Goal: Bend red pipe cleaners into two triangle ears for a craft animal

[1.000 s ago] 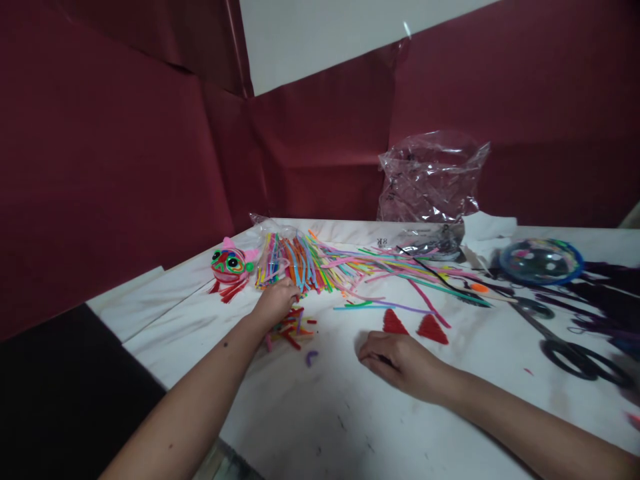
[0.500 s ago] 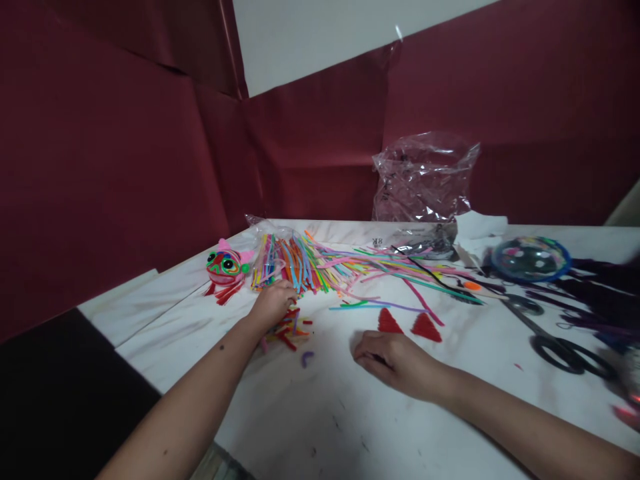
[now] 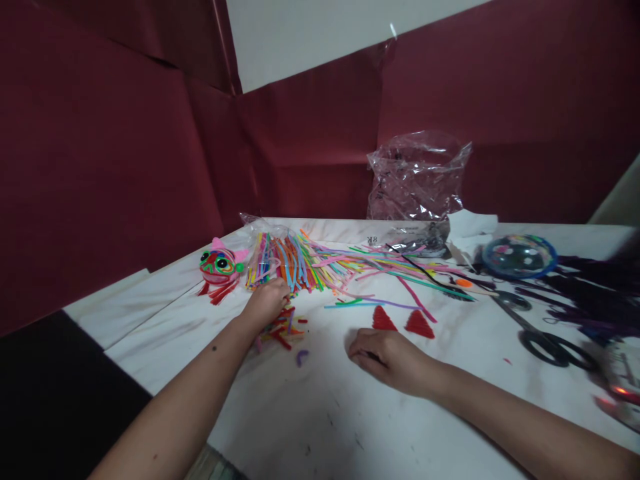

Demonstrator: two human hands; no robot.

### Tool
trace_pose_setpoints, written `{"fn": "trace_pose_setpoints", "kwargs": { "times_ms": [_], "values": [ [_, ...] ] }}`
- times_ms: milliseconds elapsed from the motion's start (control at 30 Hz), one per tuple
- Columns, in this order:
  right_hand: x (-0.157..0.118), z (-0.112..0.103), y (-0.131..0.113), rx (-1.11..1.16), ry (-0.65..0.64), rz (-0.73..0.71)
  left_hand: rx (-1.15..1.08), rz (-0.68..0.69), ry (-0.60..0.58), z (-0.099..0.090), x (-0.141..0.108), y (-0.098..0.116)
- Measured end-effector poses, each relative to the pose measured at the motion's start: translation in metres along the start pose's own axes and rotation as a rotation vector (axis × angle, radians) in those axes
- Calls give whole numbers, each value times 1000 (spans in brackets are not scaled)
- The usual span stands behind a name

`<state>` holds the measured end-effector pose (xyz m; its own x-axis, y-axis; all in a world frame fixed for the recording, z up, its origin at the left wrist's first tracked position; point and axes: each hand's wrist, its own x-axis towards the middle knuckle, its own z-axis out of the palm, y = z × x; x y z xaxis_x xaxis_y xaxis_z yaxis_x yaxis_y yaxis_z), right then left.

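My left hand (image 3: 269, 303) is closed, fingertips turned down over a small heap of cut pipe cleaner pieces (image 3: 281, 337); anything inside the grip is hidden. Just beyond it lies a bundle of colourful pipe cleaners (image 3: 285, 260), partly in a clear bag. Loosely curled, my right hand (image 3: 385, 357) rests on the table with nothing visible in its fingers. Behind its knuckles are two red fuzzy triangles (image 3: 383, 319). A short purple piece (image 3: 302, 358) sits between the hands. Left of the bundle is a lion-like head with big eyes (image 3: 219, 265), made of pipe cleaners.
Black-handled scissors (image 3: 545, 343) lie at right, close to a clear dome with a blue rim (image 3: 520, 257) and dark purple strands (image 3: 595, 293). A crumpled plastic bag (image 3: 417, 180) stands at the back by torn white paper (image 3: 470, 233). A blurred object with a red glow (image 3: 623, 380) is at far right.
The view has swung slightly right, so everything sits a little further left. Both hands keep nearly the same pose and place on the table.
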<state>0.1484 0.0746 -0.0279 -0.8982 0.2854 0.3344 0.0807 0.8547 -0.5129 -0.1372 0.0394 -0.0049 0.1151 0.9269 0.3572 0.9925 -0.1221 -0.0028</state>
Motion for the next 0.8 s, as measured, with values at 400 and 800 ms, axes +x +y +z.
{"fn": "trace_pose_setpoints", "kwargs": {
  "times_ms": [400, 800],
  "values": [
    [-1, 1, 1, -4, 5, 7, -164, -274, 641, -29, -7, -13],
    [0, 0, -1, 0, -2, 6, -290, -393, 669, -27, -5, -5]
  ]
}}
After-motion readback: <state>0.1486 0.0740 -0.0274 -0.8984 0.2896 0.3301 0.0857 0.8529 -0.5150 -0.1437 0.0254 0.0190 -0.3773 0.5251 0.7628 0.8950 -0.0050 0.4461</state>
